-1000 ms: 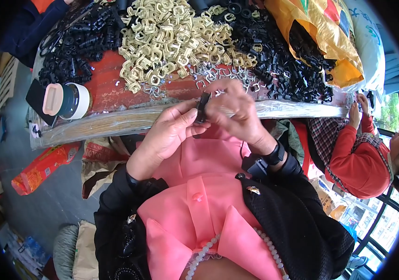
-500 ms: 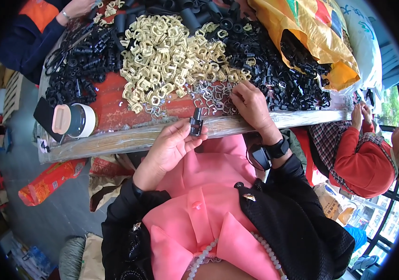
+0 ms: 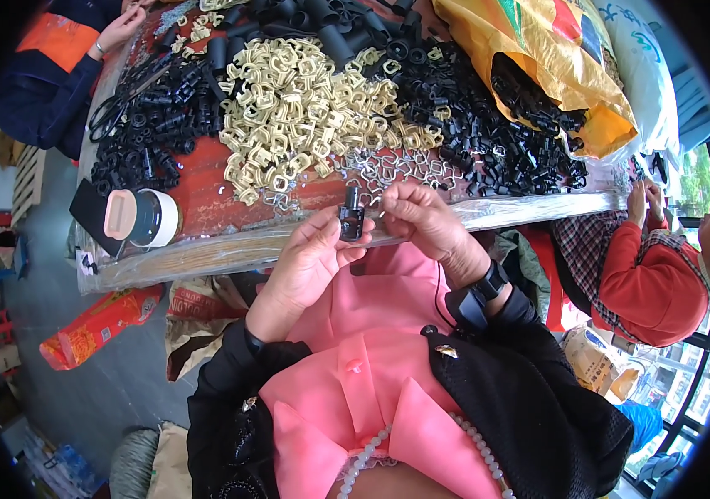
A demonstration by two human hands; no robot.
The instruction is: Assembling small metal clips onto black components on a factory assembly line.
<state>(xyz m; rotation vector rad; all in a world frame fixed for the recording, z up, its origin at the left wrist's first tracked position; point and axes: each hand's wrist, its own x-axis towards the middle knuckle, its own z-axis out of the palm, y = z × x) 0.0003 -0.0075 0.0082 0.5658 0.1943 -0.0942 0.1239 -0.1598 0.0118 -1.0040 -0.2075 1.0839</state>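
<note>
Red worktable (image 3: 203, 170), near edge wrapped in clear film (image 3: 530, 210), loose parts heaped toward 12 o'clock. Black fitting (image 3: 353, 214) held up at the near edge, roughly upright, tube end toward 12. Left hand (image 3: 301, 254) comes to it from 8 o'clock, thumb and fingertips closed on its lower part. Right hand (image 3: 428, 223), at 3 o'clock: thumb and forefinger pinched, apparently on a bright piece (image 3: 382, 214), too small to identify. Risk, as judged: fitting could twist or slip if pushed sideways, only fingertips bracing it; bright piece could drop from so narrow a pinch. Relative to fingers: tube projects past left fingertips, lower body between thumb and fingers; right fingertips near, apart. Outward: metal clips (image 3: 409, 169) between 1 and 2, cream clips (image 3: 305, 116) at 11.
</note>
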